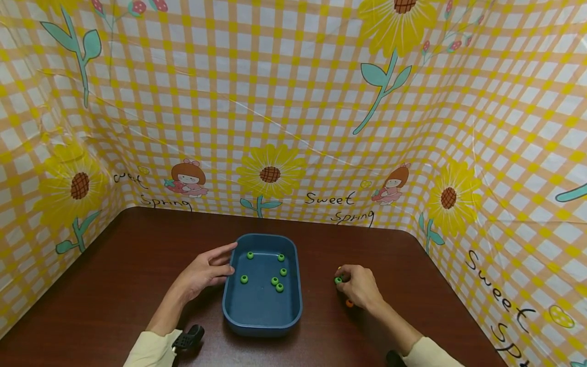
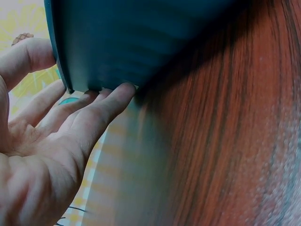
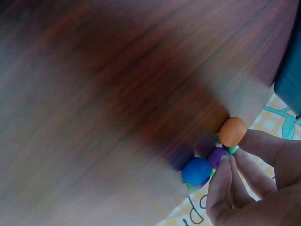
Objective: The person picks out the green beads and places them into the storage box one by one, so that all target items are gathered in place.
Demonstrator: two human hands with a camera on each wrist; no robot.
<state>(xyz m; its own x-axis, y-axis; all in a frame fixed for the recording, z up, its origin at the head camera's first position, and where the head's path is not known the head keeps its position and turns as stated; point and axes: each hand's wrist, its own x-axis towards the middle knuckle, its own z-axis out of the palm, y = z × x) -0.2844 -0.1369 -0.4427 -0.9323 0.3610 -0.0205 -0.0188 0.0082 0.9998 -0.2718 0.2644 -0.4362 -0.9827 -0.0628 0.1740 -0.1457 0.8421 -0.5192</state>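
Note:
A blue rectangular tray (image 1: pixel 263 326) stands on the table with several green beads (image 1: pixel 279 288) lying apart inside. My left hand (image 1: pixel 204 275) rests against the tray's left side, its fingers fairly straight; in the left wrist view the fingertips touch the outer wall. To the tray's right, my right hand (image 1: pixel 362 288) pinches a green bead (image 1: pixel 338 280) low over the table. Around those fingertips, the right wrist view has an orange bead (image 3: pixel 233 132), a purple bead (image 3: pixel 217 157) and a blue bead (image 3: pixel 196 171). More beads are partly hidden behind them.
The dark brown wooden table (image 1: pixel 137 265) carries the tray and beads. A checked cloth with sunflowers (image 1: pixel 270 112) rises as walls at the back and both sides. A black strap piece (image 1: pixel 189 337) sits at the left wrist.

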